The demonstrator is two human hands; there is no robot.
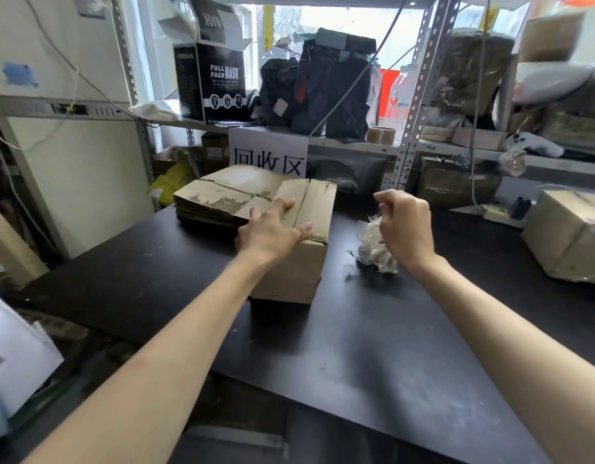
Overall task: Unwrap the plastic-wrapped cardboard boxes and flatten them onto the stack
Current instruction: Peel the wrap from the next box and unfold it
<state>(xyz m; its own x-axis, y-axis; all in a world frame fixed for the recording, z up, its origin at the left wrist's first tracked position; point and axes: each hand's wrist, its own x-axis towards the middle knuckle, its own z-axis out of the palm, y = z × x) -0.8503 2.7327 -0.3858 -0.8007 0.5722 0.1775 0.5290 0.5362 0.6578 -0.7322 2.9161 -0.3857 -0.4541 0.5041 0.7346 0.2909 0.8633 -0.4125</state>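
Left hand (272, 229) is lying flat, fingers spread, steadying the bare box (289, 269) at centre frame for flattening onto the stack (215, 199); right hand (406, 226), loosely curled, is hovering over the discarded plastic wad (373, 249), grip unclear.

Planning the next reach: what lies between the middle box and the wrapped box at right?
Head view: a crumpled plastic wrap wad on the black table, the right hand close over it.
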